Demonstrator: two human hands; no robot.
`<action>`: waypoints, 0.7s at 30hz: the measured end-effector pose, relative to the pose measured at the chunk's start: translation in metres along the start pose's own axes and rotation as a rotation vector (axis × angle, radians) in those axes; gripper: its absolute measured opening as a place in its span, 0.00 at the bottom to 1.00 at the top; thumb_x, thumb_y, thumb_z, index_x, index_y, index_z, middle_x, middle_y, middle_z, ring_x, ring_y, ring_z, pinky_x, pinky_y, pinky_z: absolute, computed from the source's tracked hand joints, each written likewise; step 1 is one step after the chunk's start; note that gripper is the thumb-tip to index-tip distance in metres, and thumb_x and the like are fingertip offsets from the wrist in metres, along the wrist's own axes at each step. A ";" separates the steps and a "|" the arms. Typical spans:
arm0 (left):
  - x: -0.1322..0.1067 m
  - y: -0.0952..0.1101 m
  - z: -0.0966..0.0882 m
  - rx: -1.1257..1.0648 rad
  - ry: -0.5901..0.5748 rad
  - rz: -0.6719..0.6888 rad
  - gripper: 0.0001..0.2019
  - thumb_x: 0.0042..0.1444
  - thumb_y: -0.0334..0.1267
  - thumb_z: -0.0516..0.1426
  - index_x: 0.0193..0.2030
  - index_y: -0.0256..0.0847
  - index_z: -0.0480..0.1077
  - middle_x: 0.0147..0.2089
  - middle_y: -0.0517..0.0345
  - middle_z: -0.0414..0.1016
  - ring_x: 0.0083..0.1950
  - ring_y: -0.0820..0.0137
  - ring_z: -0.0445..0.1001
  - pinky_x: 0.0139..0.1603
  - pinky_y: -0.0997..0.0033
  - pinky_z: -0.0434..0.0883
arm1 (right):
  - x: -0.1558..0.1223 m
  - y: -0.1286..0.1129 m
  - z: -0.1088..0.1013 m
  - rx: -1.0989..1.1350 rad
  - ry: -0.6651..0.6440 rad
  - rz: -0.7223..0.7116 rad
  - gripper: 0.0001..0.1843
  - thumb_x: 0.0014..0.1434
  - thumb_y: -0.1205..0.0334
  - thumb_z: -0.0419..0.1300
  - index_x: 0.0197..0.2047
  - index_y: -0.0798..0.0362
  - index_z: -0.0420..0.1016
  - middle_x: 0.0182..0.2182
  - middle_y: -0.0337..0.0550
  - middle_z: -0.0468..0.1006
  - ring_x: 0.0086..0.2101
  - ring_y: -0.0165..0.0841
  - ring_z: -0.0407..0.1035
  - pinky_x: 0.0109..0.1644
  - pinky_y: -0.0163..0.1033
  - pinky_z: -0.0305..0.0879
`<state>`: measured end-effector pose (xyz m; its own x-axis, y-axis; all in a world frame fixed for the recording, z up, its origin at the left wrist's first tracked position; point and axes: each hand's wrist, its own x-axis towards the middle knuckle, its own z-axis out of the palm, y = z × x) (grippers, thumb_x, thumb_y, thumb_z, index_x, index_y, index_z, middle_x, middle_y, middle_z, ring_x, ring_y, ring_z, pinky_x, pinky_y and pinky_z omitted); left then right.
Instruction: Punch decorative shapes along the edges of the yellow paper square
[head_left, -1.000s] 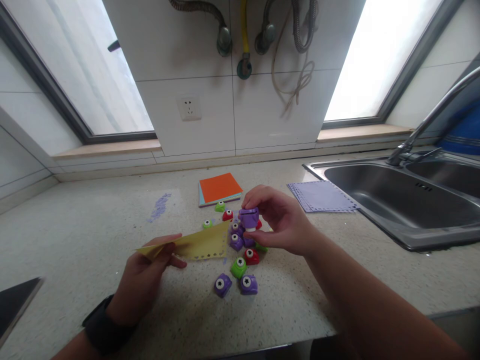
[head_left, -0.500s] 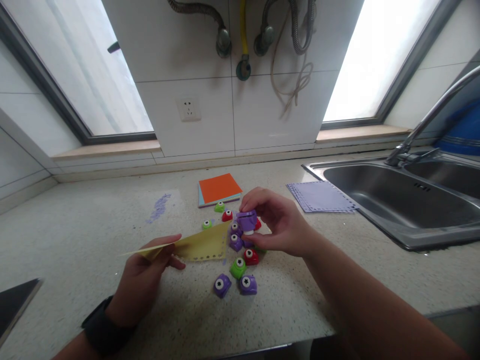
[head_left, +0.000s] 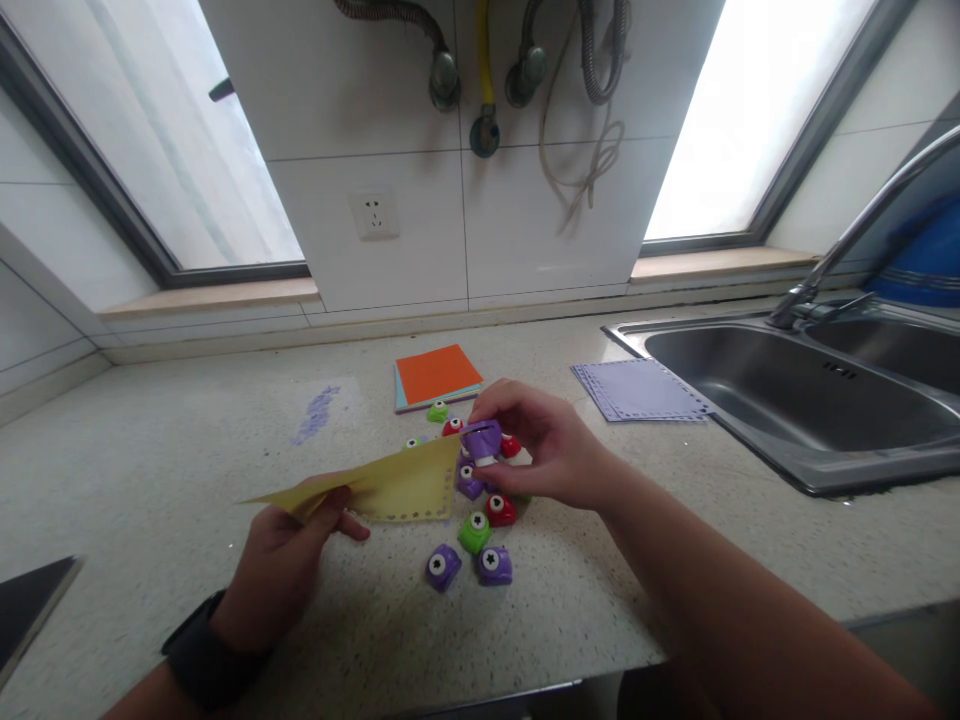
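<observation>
My left hand [head_left: 289,555] pinches a yellow paper sheet [head_left: 390,487] by its left part and holds it above the counter; small shapes are punched along its edges. My right hand [head_left: 547,450] grips a purple paper punch [head_left: 481,441] and holds it at the sheet's upper right corner. Under and around that hand lies a cluster of small punches: a green one [head_left: 474,532], a red one [head_left: 500,510] and two purple ones [head_left: 442,566] nearest me.
A stack of coloured paper with an orange top sheet [head_left: 436,375] lies behind the punches. Punched lilac sheets [head_left: 637,390] lie beside a steel sink [head_left: 795,400] with a tap on the right. Lilac paper bits [head_left: 316,413] are scattered at the left. A dark object [head_left: 30,610] sits far left.
My right hand has brought the purple punch down and left to the yellow sheet's corner. My left hand has raised the sheet's right end slightly toward it.
</observation>
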<state>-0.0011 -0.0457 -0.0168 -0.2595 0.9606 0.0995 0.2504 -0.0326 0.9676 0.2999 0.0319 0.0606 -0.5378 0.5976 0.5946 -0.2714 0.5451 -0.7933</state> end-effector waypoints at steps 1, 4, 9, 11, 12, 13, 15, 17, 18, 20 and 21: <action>0.000 -0.001 0.000 0.019 0.003 0.000 0.16 0.60 0.50 0.61 0.43 0.40 0.78 0.26 0.57 0.82 0.35 0.59 0.80 0.52 0.53 0.74 | 0.000 0.001 0.000 -0.004 0.002 0.015 0.20 0.52 0.69 0.73 0.47 0.52 0.74 0.40 0.43 0.74 0.39 0.32 0.71 0.44 0.41 0.70; 0.000 -0.001 -0.002 0.100 0.008 0.008 0.17 0.59 0.52 0.61 0.31 0.41 0.79 0.27 0.53 0.82 0.38 0.56 0.80 0.55 0.49 0.71 | -0.001 0.004 0.001 -0.016 0.007 0.059 0.20 0.53 0.66 0.73 0.48 0.52 0.74 0.42 0.44 0.75 0.39 0.33 0.72 0.43 0.42 0.71; 0.000 0.003 -0.002 0.173 0.004 0.027 0.21 0.59 0.54 0.60 0.23 0.43 0.79 0.28 0.52 0.82 0.40 0.54 0.79 0.55 0.48 0.71 | -0.001 0.008 0.003 -0.053 0.023 0.082 0.21 0.53 0.64 0.74 0.48 0.52 0.76 0.42 0.44 0.75 0.38 0.33 0.72 0.41 0.42 0.71; -0.001 0.005 -0.001 0.185 0.008 0.042 0.21 0.59 0.53 0.60 0.22 0.44 0.80 0.29 0.52 0.83 0.40 0.55 0.79 0.55 0.49 0.72 | -0.001 0.010 0.004 -0.056 0.020 0.089 0.21 0.52 0.64 0.74 0.49 0.52 0.76 0.41 0.44 0.74 0.36 0.32 0.71 0.41 0.41 0.70; -0.001 0.006 -0.001 0.191 0.010 0.054 0.21 0.59 0.53 0.60 0.21 0.44 0.79 0.30 0.52 0.83 0.40 0.55 0.79 0.54 0.51 0.72 | -0.001 0.011 0.004 -0.054 0.022 0.100 0.21 0.52 0.64 0.74 0.49 0.52 0.76 0.40 0.43 0.74 0.35 0.31 0.70 0.40 0.41 0.70; -0.002 0.008 -0.001 0.197 0.012 0.069 0.21 0.59 0.52 0.60 0.20 0.44 0.79 0.31 0.51 0.84 0.41 0.56 0.79 0.53 0.52 0.73 | -0.001 0.013 0.005 -0.047 0.026 0.114 0.21 0.52 0.64 0.74 0.48 0.53 0.76 0.40 0.42 0.74 0.33 0.30 0.69 0.39 0.40 0.69; -0.002 0.012 0.000 0.204 0.014 0.099 0.21 0.59 0.51 0.60 0.19 0.44 0.79 0.34 0.50 0.84 0.42 0.56 0.80 0.51 0.56 0.75 | -0.001 0.015 0.006 -0.020 0.041 0.159 0.21 0.52 0.64 0.74 0.48 0.53 0.75 0.38 0.41 0.73 0.31 0.28 0.67 0.36 0.39 0.67; -0.003 0.014 0.001 0.194 0.009 0.112 0.21 0.59 0.50 0.60 0.19 0.44 0.79 0.35 0.50 0.85 0.41 0.57 0.80 0.48 0.59 0.76 | -0.001 0.017 0.008 0.016 0.062 0.217 0.21 0.51 0.63 0.74 0.47 0.53 0.75 0.36 0.39 0.73 0.30 0.27 0.66 0.35 0.38 0.66; -0.003 0.015 0.001 0.182 0.004 0.111 0.20 0.59 0.50 0.60 0.19 0.44 0.79 0.34 0.51 0.85 0.41 0.58 0.81 0.47 0.61 0.77 | 0.000 0.018 0.008 0.035 0.069 0.248 0.21 0.51 0.62 0.74 0.46 0.54 0.74 0.34 0.38 0.73 0.30 0.27 0.65 0.34 0.37 0.66; -0.003 0.014 0.001 0.147 -0.006 0.098 0.19 0.58 0.49 0.61 0.20 0.43 0.79 0.33 0.51 0.85 0.39 0.59 0.81 0.45 0.62 0.78 | 0.000 0.020 0.010 0.078 0.076 0.321 0.20 0.52 0.61 0.74 0.46 0.54 0.75 0.31 0.36 0.72 0.29 0.27 0.65 0.34 0.37 0.65; -0.003 0.013 0.001 0.123 -0.012 0.087 0.19 0.58 0.50 0.62 0.21 0.42 0.79 0.32 0.51 0.85 0.38 0.59 0.82 0.44 0.62 0.78 | 0.001 0.020 0.010 0.108 0.079 0.358 0.20 0.52 0.60 0.74 0.46 0.54 0.75 0.30 0.35 0.72 0.28 0.27 0.66 0.34 0.36 0.66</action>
<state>0.0042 -0.0484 -0.0044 -0.2210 0.9588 0.1785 0.3838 -0.0827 0.9197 0.2855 0.0373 0.0439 -0.5516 0.7850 0.2820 -0.1620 0.2308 -0.9594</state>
